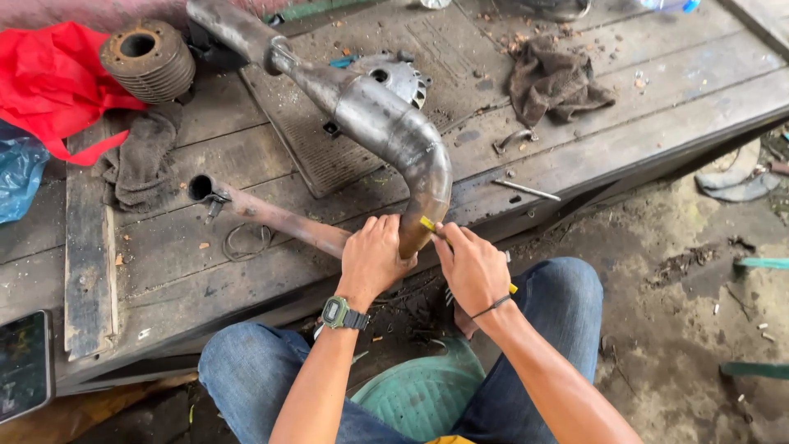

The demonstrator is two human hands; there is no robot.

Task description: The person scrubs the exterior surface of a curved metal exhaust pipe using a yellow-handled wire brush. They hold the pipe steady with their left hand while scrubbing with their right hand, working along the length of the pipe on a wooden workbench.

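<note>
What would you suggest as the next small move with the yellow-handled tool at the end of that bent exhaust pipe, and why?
Probably work the yellow-handled tool a little further against the mouth of the bent exhaust pipe. The right hand already holds its tip at the pipe's lower end, and the left hand grips that end at the wooden bench edge, so the pipe looks steadied.

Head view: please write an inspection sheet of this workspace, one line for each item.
Surface: worn wooden bench, dirty.
Job's things: curved metal exhaust pipe; yellow-handled tool at its lower end.
Clutter: finned cylinder, red bag, rags, rusty tube, phone.
Grippers: left hand grips the pipe end; right hand holds the tool.
Cables: wire loop.
Surroundings: dirt floor, green stool.
</note>
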